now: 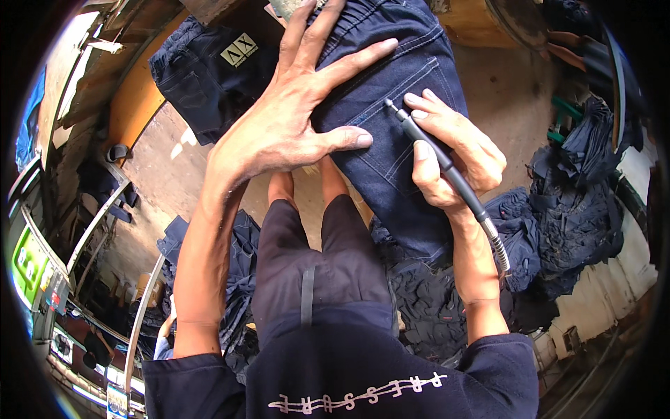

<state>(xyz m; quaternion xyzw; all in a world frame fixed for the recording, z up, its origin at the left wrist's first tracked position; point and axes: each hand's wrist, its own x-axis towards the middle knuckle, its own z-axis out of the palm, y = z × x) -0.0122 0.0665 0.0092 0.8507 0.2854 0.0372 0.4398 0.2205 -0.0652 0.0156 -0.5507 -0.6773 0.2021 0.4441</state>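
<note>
Dark blue denim trousers (370, 80) with a gathered elastic waistband lie in front of me, their stitched back pocket facing up. On the denim, left of the pocket, my left hand (296, 105) rests with its fingers spread wide and holds nothing. My right hand (474, 150) is closed around a black pen-shaped rotary tool (442, 157), which has a small metal tip and a springy cable end. The tip points up and left over the pocket; whether it touches the cloth I cannot tell. Beyond my left wrist lies another dark denim garment (188, 84) with a pale label (239, 50).
Rumpled denim is heaped at the right (579, 209), with a darker pile (433, 311) beside my right leg and more denim (241, 255) at my left. A wooden board (150, 181) lies at the left. Another person's arm (167, 327) shows at lower left.
</note>
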